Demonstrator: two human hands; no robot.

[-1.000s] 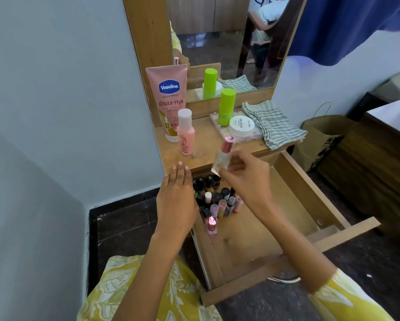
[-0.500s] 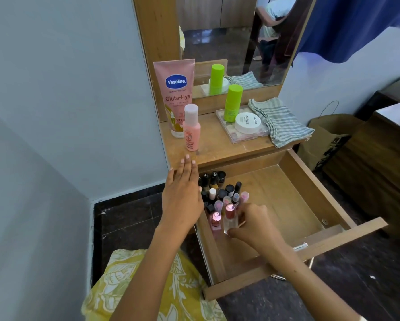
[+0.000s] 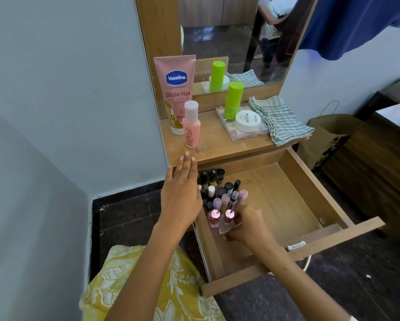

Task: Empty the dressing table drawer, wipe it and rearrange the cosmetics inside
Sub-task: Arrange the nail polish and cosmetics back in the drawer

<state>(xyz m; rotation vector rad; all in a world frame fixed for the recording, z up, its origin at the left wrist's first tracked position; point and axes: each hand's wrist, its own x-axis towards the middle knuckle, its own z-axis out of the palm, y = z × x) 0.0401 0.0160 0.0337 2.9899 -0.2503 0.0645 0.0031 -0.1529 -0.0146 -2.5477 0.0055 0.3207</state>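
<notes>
The wooden drawer of the dressing table is pulled out. Several small cosmetic bottles stand packed in its left part. My right hand is down in the drawer, fingers curled round a clear bottle with a pink cap standing upright beside another pink-capped bottle. My left hand hovers flat with straight fingers over the drawer's left edge, fingertips at the tabletop's front edge. On the tabletop stand a pink Vaseline tube, a pink bottle, a green bottle and a white jar on a clear case.
A striped grey cloth lies on the tabletop's right end. The mirror rises behind. A brown paper bag and a wooden cabinet stand to the right. The right half of the drawer shows bare wood.
My right hand carried the clear pink-capped bottle from above the tabletop edge down into the drawer and stood it beside the other bottles. My left hand barely moved.
</notes>
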